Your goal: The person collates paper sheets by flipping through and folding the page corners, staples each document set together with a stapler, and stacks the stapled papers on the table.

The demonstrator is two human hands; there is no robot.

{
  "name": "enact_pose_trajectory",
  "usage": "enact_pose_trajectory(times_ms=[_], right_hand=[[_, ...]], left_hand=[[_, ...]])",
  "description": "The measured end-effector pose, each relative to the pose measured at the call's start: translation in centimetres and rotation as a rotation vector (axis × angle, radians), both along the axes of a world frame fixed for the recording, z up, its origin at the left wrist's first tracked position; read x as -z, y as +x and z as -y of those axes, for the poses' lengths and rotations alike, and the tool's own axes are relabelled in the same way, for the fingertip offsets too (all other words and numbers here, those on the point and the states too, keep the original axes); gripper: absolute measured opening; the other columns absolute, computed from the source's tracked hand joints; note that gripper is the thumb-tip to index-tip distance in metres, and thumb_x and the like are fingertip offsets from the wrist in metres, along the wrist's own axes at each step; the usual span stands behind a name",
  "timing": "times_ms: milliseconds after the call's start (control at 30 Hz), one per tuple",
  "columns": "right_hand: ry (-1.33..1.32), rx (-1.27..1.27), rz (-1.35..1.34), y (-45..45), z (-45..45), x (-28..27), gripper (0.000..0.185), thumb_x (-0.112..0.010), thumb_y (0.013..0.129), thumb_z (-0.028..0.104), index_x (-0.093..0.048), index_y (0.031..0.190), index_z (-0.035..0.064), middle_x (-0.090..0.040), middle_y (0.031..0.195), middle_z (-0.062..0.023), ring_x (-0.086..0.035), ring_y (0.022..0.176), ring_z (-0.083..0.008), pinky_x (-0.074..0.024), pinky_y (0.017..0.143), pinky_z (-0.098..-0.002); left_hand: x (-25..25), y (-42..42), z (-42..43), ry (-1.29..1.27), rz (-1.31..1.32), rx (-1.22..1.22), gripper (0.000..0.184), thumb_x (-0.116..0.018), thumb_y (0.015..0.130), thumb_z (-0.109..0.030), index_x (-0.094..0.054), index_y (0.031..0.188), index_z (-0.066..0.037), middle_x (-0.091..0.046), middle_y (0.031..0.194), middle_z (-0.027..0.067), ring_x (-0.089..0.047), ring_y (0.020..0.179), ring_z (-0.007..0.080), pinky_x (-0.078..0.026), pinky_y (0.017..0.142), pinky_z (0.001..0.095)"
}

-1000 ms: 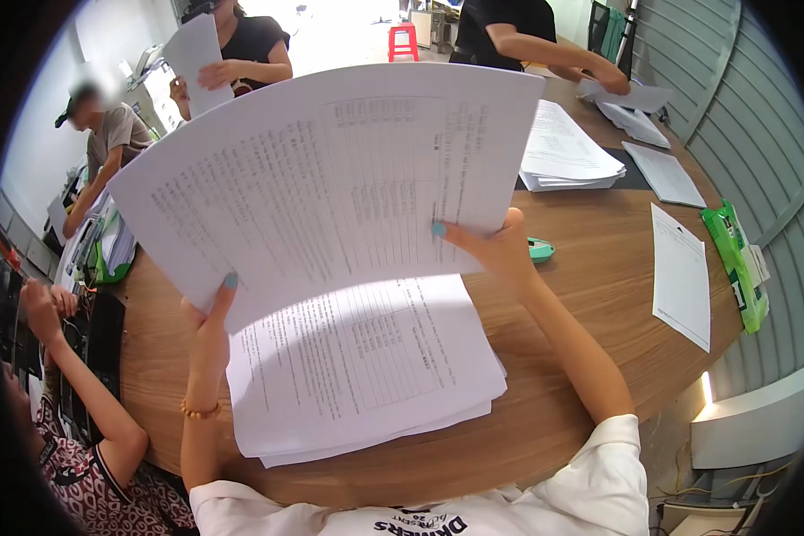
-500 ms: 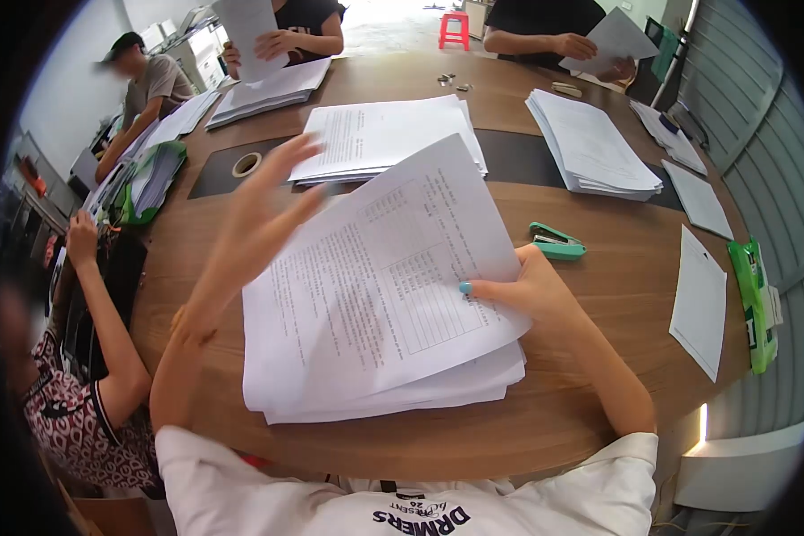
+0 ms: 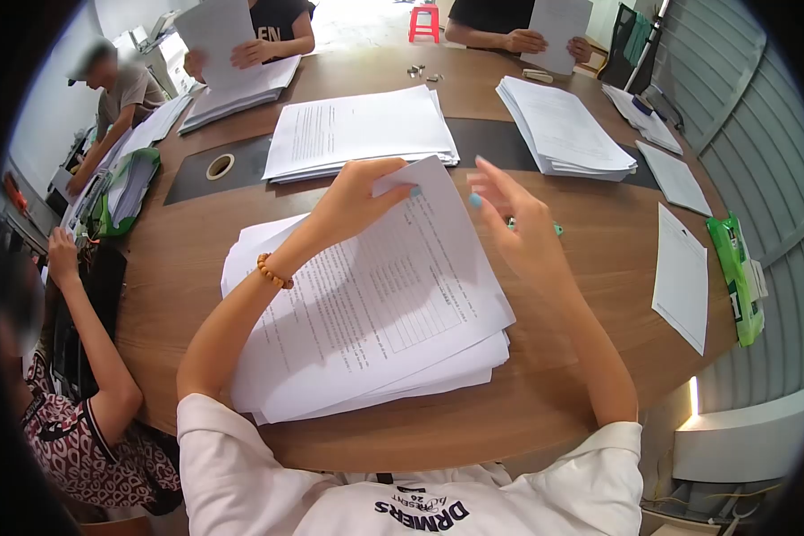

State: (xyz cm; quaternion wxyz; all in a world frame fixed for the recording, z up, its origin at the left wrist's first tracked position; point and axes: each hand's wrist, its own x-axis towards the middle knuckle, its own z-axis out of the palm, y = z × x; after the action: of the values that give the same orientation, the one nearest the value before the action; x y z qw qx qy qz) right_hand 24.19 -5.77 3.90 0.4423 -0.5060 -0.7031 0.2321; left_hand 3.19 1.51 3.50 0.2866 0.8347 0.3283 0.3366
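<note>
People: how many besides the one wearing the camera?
4: a person in patterned clothes, near left; a person in grey, far left; opposite, a left person in black and a right person in black. Others may be hidden.

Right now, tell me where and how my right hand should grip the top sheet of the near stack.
Probably by the right edge of the top sheet, coming from the right, thumb above and fingers below: that long edge faces the open right hand, while the left hand holds the far end.

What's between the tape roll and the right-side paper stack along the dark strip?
Head view: the middle paper stack, with dark strip showing on either side.
</note>
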Motion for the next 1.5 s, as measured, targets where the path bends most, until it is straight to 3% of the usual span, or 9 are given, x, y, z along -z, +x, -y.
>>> enact_pose_trajectory(times_ms=[67,533,900,967,1100,1200,1333,1433,1500], right_hand=[[0.285,-0.014,0.139,-0.9,-1.1,1.5,0.04,-0.048,0.082,0.007,-0.043,0.119,-0.0078,-0.054,0.109,-0.0225,-0.055,0.099,-0.0323,-0.0433,0.083,-0.0374],[0.055,0.001,0.174,-3.4,-1.4,2.4,0.043,-0.046,0.083,0.007,-0.039,0.124,-0.0062,-0.049,0.119,-0.0201,-0.053,0.102,-0.0283,-0.0406,0.085,-0.0319],[-0.1,-0.151,-0.052,0.4,-2.7,2.1,0.045,-0.056,0.078,0.009,-0.045,0.118,-0.0067,-0.053,0.111,-0.02,-0.053,0.098,-0.0329,-0.0419,0.086,-0.035],[0.139,-0.057,0.427,4.3,-2.5,1.9,0.051,-0.065,0.073,0.012,-0.047,0.118,-0.0026,-0.055,0.11,-0.0166,-0.051,0.102,-0.0303,-0.0412,0.088,-0.0354],[0.09,-0.033,0.696,9.2,-2.2,5.2,0.054,-0.07,0.068,0.015,-0.049,0.115,-0.0018,-0.055,0.109,-0.0152,-0.048,0.103,-0.0297,-0.0402,0.087,-0.0365],[-0.01,0.097,0.435,9.4,-1.9,6.2,0.044,-0.069,0.069,0.013,-0.052,0.107,0.0001,-0.055,0.106,-0.0143,-0.049,0.1,-0.0288,-0.0397,0.086,-0.0365],[0.014,0.058,0.609,9.7,-2.2,5.5,0.042,-0.068,0.07,0.013,-0.052,0.107,0.0015,-0.056,0.102,-0.0133,-0.052,0.096,-0.0292,-0.0419,0.083,-0.0366],[-0.079,-0.034,0.271,7.5,-1.6,3.3,0.045,-0.071,0.068,0.014,-0.052,0.106,0.002,-0.056,0.101,-0.012,-0.054,0.089,-0.0287,-0.0448,0.078,-0.0361],[0.206,-0.137,0.375,4.8,-0.6,1.0,0.048,-0.073,0.064,0.016,-0.052,0.106,0.003,-0.057,0.096,-0.0112,-0.056,0.084,-0.0268,-0.0468,0.072,-0.0355]], left_hand=[[1.0,0.1,-0.3,0.026,-0.026,0.018,0.018,-0.058,0.079,-0.006,-0.06,0.095,0.002,-0.061,0.08,0.007,-0.054,0.072,0.0086,-0.044,0.066,0.0234],[2.3,0.6,0.1,0.077,-0.03,-0.05,0.024,-0.057,0.08,-0.014,-0.056,0.095,0.004,-0.059,0.069,0.017,-0.052,0.052,0.0191,-0.042,0.052,0.0302],[4.0,0.8,0.1,0.044,-0.016,-0.038,0.022,-0.055,0.082,-0.011,-0.054,0.099,0.003,-0.061,0.077,0.0172,-0.056,0.061,0.023,-0.043,0.056,0.0309],[3.8,0.6,0.5,0.023,-0.092,-0.065,0.026,-0.055,0.082,-0.01,-0.052,0.103,0.004,-0.061,0.08,0.016,-0.055,0.062,0.0182,-0.043,0.056,0.0289],[3.8,0.6,0.8,0.102,-0.027,-0.042,0.018,-0.057,0.08,-0.007,-0.052,0.095,0.003,-0.06,0.078,0.016,-0.057,0.064,0.0241,-0.044,0.059,0.0306],[4.2,0.6,1.0,0.19,-0.009,-0.034,0.014,-0.057,0.079,-0.005,-0.052,0.09,0.001,-0.059,0.079,0.0148,-0.057,0.065,0.0269,-0.045,0.059,0.0308],[4.1,0.7,1.2,0.279,-0.027,-0.027,0.009,-0.057,0.079,-0.004,-0.054,0.087,-0.001,-0.059,0.08,0.0121,-0.058,0.066,0.0271,-0.045,0.058,0.0305],[4.2,0.8,1.2,0.423,-0.02,-0.007,0.008,-0.057,0.078,-0.004,-0.054,0.086,-0.001,-0.058,0.078,0.0107,-0.058,0.066,0.0263,-0.046,0.057,0.0313],[4.0,0.8,1.3,0.442,-0.033,-0.015,0.008,-0.057,0.078,-0.003,-0.055,0.086,-0.002,-0.058,0.077,0.0104,-0.057,0.065,0.0261,-0.045,0.057,0.0318]])
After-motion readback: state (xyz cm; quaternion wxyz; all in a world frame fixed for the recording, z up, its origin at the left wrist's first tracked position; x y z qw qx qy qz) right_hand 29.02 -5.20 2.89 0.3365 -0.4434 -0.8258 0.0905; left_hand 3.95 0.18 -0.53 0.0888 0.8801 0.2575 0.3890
